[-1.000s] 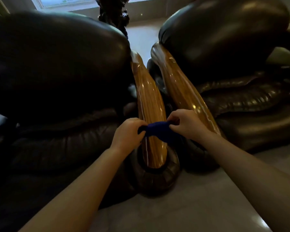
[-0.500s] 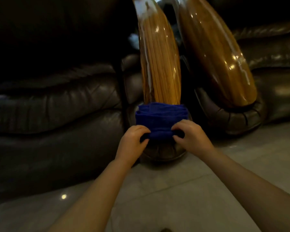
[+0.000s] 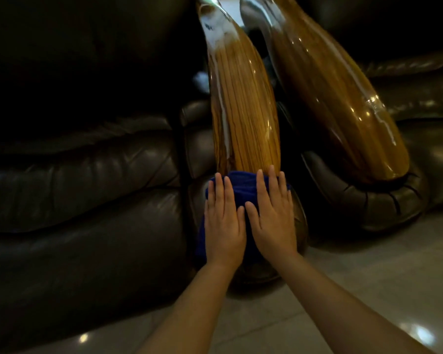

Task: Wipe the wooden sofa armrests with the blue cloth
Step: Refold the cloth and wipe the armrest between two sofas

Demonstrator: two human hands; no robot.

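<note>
At the near armrest [image 3: 243, 116] tip, blue cloth [image 3: 241, 185] lies under flat fingers — left hand [image 3: 224, 223], right hand [image 3: 273, 218] pressing; half a second ago both pinched it

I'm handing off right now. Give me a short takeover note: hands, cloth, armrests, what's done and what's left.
Left hand and right hand: both flat, fingers straight, pressing the folded blue cloth.
Cloth lies over the near end of the left glossy wooden armrest of the dark leather sofa.
Done: cloth placed; how much has been wiped cannot be told.
Left: wipe up this armrest, then the right wooden armrest, which is untouched by the hands.
</note>
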